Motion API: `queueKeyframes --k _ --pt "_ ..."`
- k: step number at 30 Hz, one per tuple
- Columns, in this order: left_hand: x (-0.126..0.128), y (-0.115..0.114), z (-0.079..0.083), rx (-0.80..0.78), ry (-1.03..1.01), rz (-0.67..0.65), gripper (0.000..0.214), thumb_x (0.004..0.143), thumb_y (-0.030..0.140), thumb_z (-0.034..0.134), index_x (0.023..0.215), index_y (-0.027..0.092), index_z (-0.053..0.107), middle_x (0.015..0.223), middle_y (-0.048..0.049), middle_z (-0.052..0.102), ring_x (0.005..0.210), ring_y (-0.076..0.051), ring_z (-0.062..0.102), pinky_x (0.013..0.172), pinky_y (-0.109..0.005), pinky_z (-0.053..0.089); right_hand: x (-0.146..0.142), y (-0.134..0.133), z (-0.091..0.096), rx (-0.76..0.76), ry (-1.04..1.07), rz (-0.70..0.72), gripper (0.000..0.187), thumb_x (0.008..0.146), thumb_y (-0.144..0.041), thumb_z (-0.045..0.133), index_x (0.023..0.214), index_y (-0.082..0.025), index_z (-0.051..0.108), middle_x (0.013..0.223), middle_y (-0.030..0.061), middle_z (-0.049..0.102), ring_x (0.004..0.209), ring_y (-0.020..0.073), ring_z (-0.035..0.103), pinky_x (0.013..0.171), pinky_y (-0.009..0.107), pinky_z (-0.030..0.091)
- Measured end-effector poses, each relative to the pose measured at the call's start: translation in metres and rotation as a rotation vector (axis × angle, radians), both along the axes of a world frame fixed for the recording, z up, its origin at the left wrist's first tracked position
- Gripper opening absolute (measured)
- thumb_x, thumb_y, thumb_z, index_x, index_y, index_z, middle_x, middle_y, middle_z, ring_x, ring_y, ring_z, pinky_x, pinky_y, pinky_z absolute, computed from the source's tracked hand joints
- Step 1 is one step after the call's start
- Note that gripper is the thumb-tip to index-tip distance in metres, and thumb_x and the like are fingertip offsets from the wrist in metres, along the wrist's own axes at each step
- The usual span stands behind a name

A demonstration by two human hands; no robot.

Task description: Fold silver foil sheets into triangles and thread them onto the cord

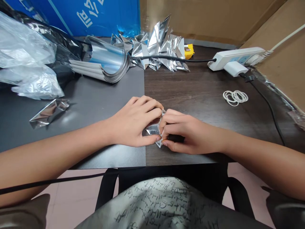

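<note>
A small silver foil pouch (153, 128) lies near the front of the dark wood desk, mostly covered by both hands. My left hand (137, 121) is laid over its left side, with the thumb and fingertips pressing on the foil. The fingers of my right hand (183, 132) are curled and pinch the pouch's right edge. What the pouch contains, if anything, is hidden. Another crumpled foil pouch (49, 113) rests on the grey mat to the left.
Behind my hands are a heap of folded foil pouches (154, 47), a curved stack of silver sheets (105, 60) and a yellow tape measure (189, 51). White rubber bands (235, 97) and a power strip (235, 58) with cables are at right. Clear plastic bags (26, 57) lie left.
</note>
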State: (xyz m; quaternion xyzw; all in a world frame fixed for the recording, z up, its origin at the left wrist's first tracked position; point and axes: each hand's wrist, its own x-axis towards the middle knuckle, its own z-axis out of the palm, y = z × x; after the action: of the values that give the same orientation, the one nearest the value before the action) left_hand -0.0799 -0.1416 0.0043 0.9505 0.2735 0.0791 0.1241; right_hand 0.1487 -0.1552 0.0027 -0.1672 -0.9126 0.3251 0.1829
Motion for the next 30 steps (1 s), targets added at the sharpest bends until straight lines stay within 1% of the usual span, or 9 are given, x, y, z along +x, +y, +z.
queueKeyframes --k 10,15,23,30 --pt "0.0 0.0 -0.001 0.001 -0.021 0.012 0.035 0.087 0.05 0.061 0.104 0.02 0.059 0.135 -0.0126 0.058 0.123 -0.033 0.049 0.096 -0.047 0.039 -0.002 -0.004 -0.004 0.03 0.007 -0.065 0.011 0.086 -0.012 0.062 0.079 -0.019 0.061 0.085 0.0035 0.061 0.089 0.0185 0.055 0.085 0.036 0.047" --pt "0.0 -0.001 -0.002 0.002 -0.023 0.011 0.036 0.086 0.05 0.062 0.105 0.019 0.059 0.135 -0.0126 0.058 0.123 -0.034 0.049 0.096 -0.048 0.039 -0.003 -0.006 -0.004 0.023 0.017 -0.077 0.012 0.087 -0.011 0.062 0.078 -0.019 0.06 0.084 0.0032 0.061 0.088 0.018 0.055 0.084 0.035 0.047" --pt "0.0 0.001 -0.002 0.007 0.001 0.001 0.037 0.086 0.05 0.061 0.106 0.019 0.059 0.137 -0.0131 0.057 0.124 -0.034 0.048 0.097 -0.048 0.039 -0.006 -0.013 -0.007 0.086 0.008 -0.152 0.014 0.088 -0.012 0.059 0.076 -0.019 0.058 0.086 0.0054 0.061 0.086 0.0196 0.052 0.083 0.036 0.048" --pt "0.0 -0.004 -0.003 0.052 0.0 0.003 0.038 0.088 0.05 0.058 0.11 0.019 0.057 0.137 -0.0142 0.057 0.127 -0.034 0.047 0.099 -0.049 0.039 -0.006 -0.016 -0.005 0.087 -0.035 -0.185 0.012 0.088 -0.013 0.06 0.079 -0.019 0.056 0.088 0.0059 0.059 0.091 0.0208 0.051 0.082 0.036 0.047"
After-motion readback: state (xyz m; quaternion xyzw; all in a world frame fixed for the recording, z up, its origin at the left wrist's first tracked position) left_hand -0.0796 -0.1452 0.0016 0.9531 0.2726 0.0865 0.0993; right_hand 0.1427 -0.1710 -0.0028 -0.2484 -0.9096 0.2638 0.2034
